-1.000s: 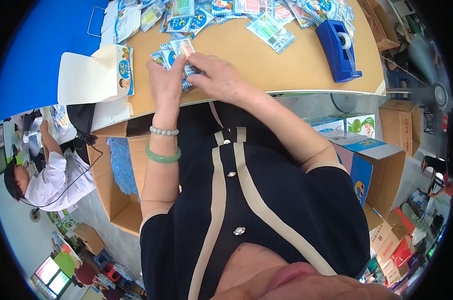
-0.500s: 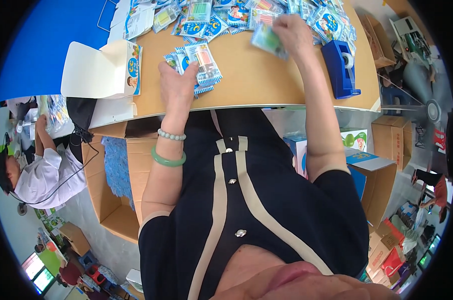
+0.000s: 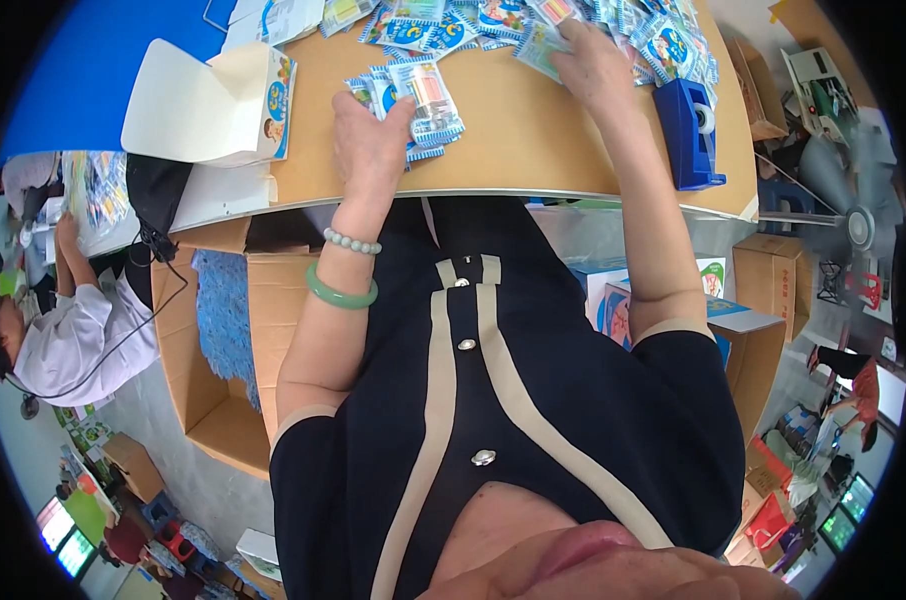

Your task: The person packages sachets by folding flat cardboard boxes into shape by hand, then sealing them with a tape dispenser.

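My left hand (image 3: pixel 371 145) is closed around a small stack of clear-fronted packets (image 3: pixel 428 97) with blue-striped edges, resting on the tan tabletop. Colored sticks show through the top packet's window. My right hand (image 3: pixel 595 70) is at the near edge of a loose pile of similar packets (image 3: pixel 665 50). Its thumb and fingers pinch the side of one pale, greenish packet (image 3: pixel 541 50); the fingertips partly hide the grip.
An open white box (image 3: pixel 198 105) with a printed side stands left of my left hand. A blue tape dispenser (image 3: pixel 688 140) sits right of my right arm. Flat white cartons (image 3: pixel 273 22) lie at the back left. A cardboard box (image 3: pixel 218 430) stands below the table; a co-worker (image 3: pixel 88 340) sits at left.
The view has shifted slightly. My right hand, blurred with a packet before, is now steadier at the pile's edge. My left hand keeps its hold on the stack.
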`<state>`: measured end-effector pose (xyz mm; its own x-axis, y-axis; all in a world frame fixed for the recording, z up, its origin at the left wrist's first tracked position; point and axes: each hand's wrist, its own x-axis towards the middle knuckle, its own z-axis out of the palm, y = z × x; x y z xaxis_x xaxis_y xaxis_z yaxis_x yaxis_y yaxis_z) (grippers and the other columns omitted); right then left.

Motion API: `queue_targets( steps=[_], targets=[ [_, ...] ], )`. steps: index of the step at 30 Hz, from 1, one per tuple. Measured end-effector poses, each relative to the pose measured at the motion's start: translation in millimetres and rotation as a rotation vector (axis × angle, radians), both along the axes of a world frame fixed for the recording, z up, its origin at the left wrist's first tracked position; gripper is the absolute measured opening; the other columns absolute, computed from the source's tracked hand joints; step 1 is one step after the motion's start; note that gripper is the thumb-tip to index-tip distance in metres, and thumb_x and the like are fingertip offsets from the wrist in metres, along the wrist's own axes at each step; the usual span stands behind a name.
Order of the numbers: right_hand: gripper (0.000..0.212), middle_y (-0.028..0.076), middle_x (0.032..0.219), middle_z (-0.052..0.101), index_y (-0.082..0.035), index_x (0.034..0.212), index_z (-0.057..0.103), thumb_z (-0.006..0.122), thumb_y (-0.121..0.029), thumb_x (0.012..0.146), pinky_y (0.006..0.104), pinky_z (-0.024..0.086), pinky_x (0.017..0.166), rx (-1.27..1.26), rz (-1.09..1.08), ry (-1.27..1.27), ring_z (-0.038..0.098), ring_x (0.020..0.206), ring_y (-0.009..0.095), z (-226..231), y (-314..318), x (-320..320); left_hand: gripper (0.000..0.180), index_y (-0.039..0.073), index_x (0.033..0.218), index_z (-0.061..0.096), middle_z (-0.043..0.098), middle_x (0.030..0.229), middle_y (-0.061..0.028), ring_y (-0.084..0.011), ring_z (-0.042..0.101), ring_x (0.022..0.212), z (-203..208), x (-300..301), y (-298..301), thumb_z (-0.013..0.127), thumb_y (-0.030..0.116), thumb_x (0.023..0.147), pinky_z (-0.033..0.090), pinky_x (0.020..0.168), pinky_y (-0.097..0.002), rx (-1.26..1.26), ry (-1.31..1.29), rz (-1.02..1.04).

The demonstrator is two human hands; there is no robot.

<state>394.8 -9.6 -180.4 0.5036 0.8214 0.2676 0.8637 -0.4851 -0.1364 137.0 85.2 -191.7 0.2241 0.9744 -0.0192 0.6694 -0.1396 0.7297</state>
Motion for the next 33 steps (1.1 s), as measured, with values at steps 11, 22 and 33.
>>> queue_targets(
  steps=[11,22,33],
  targets=[
    [0.028,0.017,0.108,0.060,-0.002,0.110,0.055,0.061,-0.021,0.090,0.0459,0.051,0.082,0.357,0.327,0.385,0.061,0.096,0.039,-20,17,-185,0.065,-0.011,0.115,0.044,0.064,0.105,-0.0238,-0.0292,0.066,0.094,-23,-24,10,0.076,0.035,0.082,0.053,0.078,-0.0391,-0.130,-0.480,-0.025],
    [0.056,0.015,0.114,0.065,-0.005,0.136,0.050,0.065,-0.015,0.083,0.0343,0.050,0.089,0.283,0.478,1.123,0.063,0.103,0.026,-4,4,-134,0.066,-0.009,0.112,0.049,0.063,0.108,-0.0242,-0.0346,0.065,0.098,-30,-23,15,0.082,0.035,0.075,0.051,0.085,-0.0421,0.018,-0.295,0.083],
    [0.024,0.023,0.098,0.068,0.000,0.096,0.064,0.057,-0.021,0.087,0.0459,0.053,0.081,0.262,-0.014,-0.107,0.066,0.086,0.039,-28,49,19,0.063,-0.006,0.111,0.050,0.064,0.107,-0.0227,-0.0370,0.064,0.101,-16,-22,3,0.082,0.035,0.075,0.049,0.088,-0.0451,-0.014,-0.239,0.106]
  ],
)
